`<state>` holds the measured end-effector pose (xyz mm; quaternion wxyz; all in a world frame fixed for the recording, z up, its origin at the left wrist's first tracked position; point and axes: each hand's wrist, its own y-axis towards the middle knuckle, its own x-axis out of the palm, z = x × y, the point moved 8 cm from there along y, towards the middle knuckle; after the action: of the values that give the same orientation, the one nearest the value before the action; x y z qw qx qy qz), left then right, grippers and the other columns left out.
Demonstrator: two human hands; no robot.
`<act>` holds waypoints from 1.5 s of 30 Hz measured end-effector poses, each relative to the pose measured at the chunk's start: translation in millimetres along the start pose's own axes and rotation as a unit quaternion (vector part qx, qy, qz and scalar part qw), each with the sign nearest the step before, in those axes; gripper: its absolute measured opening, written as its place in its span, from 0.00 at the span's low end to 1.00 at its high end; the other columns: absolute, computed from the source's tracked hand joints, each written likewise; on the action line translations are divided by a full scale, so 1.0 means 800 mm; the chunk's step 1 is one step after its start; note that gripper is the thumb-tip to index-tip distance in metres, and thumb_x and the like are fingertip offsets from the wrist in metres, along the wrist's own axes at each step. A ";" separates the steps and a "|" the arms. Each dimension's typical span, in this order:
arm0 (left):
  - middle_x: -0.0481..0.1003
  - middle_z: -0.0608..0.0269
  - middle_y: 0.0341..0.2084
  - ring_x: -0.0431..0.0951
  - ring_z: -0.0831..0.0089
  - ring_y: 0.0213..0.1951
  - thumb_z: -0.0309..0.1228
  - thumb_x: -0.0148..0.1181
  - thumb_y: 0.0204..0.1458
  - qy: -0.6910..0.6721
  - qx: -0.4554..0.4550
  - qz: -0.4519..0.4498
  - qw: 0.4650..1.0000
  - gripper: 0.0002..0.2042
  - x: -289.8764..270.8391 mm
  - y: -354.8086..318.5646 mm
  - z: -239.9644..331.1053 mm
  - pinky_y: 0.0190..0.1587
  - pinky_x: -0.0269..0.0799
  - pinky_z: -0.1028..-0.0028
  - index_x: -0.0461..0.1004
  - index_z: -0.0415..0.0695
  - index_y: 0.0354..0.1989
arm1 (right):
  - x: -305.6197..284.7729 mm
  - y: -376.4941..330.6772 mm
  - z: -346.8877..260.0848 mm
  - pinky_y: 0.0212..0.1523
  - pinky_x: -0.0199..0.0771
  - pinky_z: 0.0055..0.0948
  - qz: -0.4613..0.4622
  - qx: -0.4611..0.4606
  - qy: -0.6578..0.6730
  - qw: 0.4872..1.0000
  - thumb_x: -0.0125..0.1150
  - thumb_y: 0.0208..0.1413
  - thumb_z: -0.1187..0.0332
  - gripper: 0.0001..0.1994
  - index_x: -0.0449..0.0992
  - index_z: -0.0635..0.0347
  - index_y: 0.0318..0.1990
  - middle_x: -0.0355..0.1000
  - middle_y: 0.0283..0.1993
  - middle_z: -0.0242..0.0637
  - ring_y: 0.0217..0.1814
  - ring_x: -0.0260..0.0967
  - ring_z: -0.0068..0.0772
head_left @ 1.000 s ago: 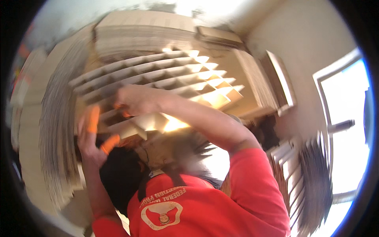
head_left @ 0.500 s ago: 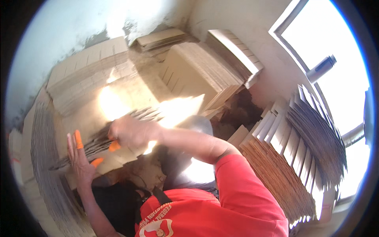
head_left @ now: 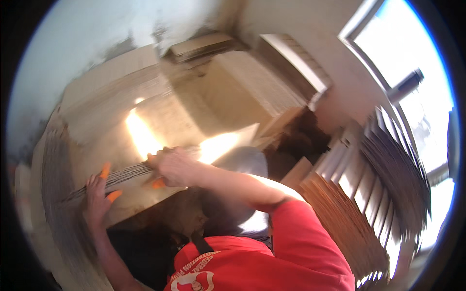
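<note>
Since a moment ago, the cardboard divider [head_left: 121, 174] has folded down from an open grid into a flat, thin bundle of strips, and the view has swung so the window [head_left: 412, 82] now fills more of the right side. The right hand [head_left: 172, 167] is closed over the top of the flat divider near its right end, with the fingers curled round the edge and an orange fingertip cover peeking out below. The left hand [head_left: 97, 194] is open, with its fingers spread wide, and it presses flat against the left part of the divider; two of its fingers wear orange covers too. The divider lies almost level between the two hands, tilted a little down to the left, just above a tall stack of cardboard sheets [head_left: 204, 106]. Bright sunlight lands on that stack right behind the hands. The arm of the right hand comes out of a red shirt sleeve [head_left: 301, 233] at the bottom. More flat cardboard stands in a pile on the left [head_left: 58, 203], and ribbed cardboard pieces lean in rows on the right [head_left: 369, 184] under the window. A pale wall [head_left: 97, 43] is behind it all.
</note>
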<state>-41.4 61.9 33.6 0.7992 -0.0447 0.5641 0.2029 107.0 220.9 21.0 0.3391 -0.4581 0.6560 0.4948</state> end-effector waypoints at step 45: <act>0.75 0.53 0.52 0.70 0.62 0.34 0.20 0.58 0.45 0.492 0.014 0.337 0.803 0.22 -0.203 -0.167 0.100 0.37 0.70 0.65 0.74 0.35 0.52 | -0.138 -0.042 -0.031 0.73 0.45 0.51 0.240 -0.083 -0.242 0.937 0.61 0.58 0.69 0.27 0.63 0.57 0.65 0.61 0.68 0.41 0.73 0.54 0.40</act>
<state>33.8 -80.9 190.9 0.2966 0.0656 0.8636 0.4023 177.1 223.1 116.3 0.3196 -0.1805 0.6011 0.7099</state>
